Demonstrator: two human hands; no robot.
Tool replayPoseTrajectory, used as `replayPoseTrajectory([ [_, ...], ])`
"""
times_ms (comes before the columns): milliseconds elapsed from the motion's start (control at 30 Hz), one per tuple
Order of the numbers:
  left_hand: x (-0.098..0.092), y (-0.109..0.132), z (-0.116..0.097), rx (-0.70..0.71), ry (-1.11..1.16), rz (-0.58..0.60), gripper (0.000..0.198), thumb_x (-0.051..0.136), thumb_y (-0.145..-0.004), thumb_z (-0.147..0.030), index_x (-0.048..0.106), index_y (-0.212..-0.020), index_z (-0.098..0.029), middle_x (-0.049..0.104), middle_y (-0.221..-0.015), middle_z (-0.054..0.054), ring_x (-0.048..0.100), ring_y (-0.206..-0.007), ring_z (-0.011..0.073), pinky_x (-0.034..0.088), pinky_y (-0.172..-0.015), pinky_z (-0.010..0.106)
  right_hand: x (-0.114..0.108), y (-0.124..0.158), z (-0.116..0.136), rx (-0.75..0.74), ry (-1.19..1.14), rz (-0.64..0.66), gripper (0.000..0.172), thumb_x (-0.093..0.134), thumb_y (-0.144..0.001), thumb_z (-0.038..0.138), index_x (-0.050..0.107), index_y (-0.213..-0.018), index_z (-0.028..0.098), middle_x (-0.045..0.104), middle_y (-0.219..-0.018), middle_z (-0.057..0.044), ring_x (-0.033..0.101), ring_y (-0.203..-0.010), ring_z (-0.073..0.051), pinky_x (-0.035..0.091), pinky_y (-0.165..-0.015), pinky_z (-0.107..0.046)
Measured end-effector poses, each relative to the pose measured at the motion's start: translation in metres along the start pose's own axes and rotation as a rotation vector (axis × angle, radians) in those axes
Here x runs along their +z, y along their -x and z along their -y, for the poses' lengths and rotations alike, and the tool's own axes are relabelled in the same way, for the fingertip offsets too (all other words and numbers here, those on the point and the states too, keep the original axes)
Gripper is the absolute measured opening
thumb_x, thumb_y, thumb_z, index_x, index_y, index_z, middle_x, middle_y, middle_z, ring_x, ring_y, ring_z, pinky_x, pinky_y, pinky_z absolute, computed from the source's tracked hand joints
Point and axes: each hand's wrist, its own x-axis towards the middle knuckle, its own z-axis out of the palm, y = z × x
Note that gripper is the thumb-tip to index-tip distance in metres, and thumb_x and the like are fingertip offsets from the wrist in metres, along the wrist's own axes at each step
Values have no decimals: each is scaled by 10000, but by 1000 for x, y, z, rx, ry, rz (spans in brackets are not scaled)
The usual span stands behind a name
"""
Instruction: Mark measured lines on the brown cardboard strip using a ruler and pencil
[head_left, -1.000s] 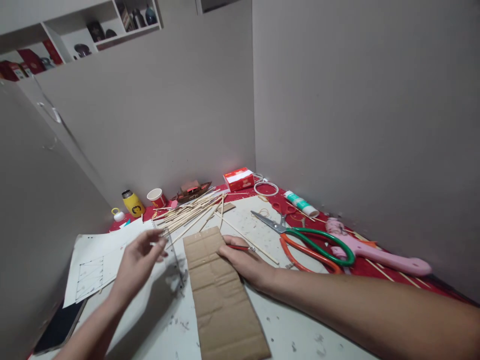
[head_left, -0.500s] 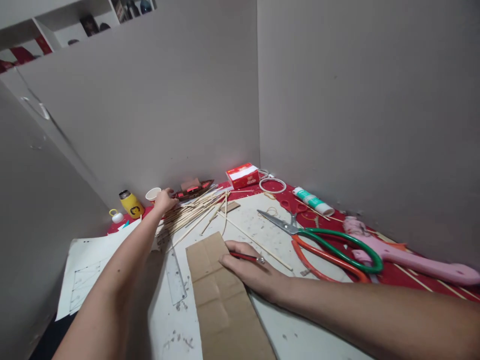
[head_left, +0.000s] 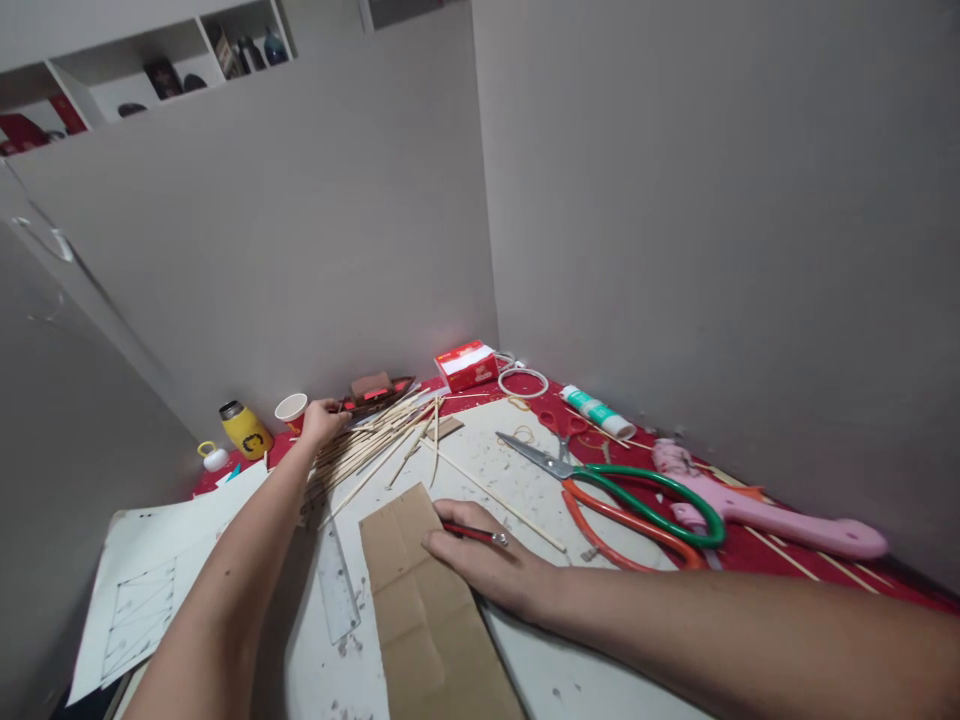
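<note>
My left hand [head_left: 324,423] reaches to the back of the table, at the left end of a small brown model boat [head_left: 375,395] and above a heap of thin wooden sticks [head_left: 371,445]. Its fingers are curled, and what they grip, if anything, is hidden. My right hand [head_left: 487,555] rests on the right edge of a creased strip of brown cardboard [head_left: 424,600], thumb on top. A dark red pen [head_left: 472,531] is held in this hand, lying across it. Left of the cardboard lies a clear ruler [head_left: 339,590].
Large scissors [head_left: 570,470] with green and orange handles lie at right, beside a pink tool [head_left: 780,520] and a white-green tube [head_left: 598,412]. A red box [head_left: 466,366], paper cup [head_left: 291,411] and yellow bottle [head_left: 246,430] stand at the back. A drawn sheet [head_left: 142,600] lies left.
The view has turned slightly right and tilted up, so things sit further left and a little lower. My left hand has dropped slightly by the boat's end; my right hand stays on the cardboard.
</note>
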Motion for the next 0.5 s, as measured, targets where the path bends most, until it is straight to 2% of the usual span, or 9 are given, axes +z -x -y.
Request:
replayPoseTrajectory([
  [133, -17, 15, -7, 111, 10, -144, 373, 634, -944, -361, 598, -1260, -166, 613, -1275, 97, 640, -1068, 255, 563, -877, 450, 0, -1, 0, -7, 17, -29, 327, 577, -695, 305, 738, -938, 158, 744, -864, -34, 667, -917, -265, 493, -754, -327],
  [267, -41, 36, -26, 264, 61, -359, 346, 624, -954, -352, 598, -1247, -169, 624, -1245, 100, 647, -1042, 233, 565, -871, 444, 1, -3, -2, 3, 3, -8, 356, 549, -690, 311, 739, -948, 155, 741, -833, -26, 681, -851, -243, 496, -725, -315],
  [333, -51, 51, -44, 367, 115, -450, 275, 651, -934, -336, 639, -1135, -150, 646, -1182, 88, 661, -974, 208, 578, -829, 407, 3, -4, -3, 5, 6, 1, 349, 540, -688, 309, 742, -928, 157, 739, -807, -20, 685, -811, -229, 498, -712, -308],
  [400, -59, 72, -69, 478, 179, -535, 190, 703, -864, -346, 688, -894, -159, 634, -1182, 82, 680, -902, 178, 588, -820, 336, 4, -6, -4, 2, 21, 2, 328, 537, -691, 307, 747, -898, 164, 735, -789, -15, 688, -786, -217, 505, -707, -303],
  [500, -63, 113, -111, 636, 252, -600, 181, 734, -815, -353, 713, -882, -187, 639, -1189, 61, 684, -952, 192, 588, -826, 319, 3, -10, -8, -13, 82, -24, 276, 560, -727, 309, 754, -872, 177, 734, -784, -18, 694, -798, -219, 521, -716, -306],
])
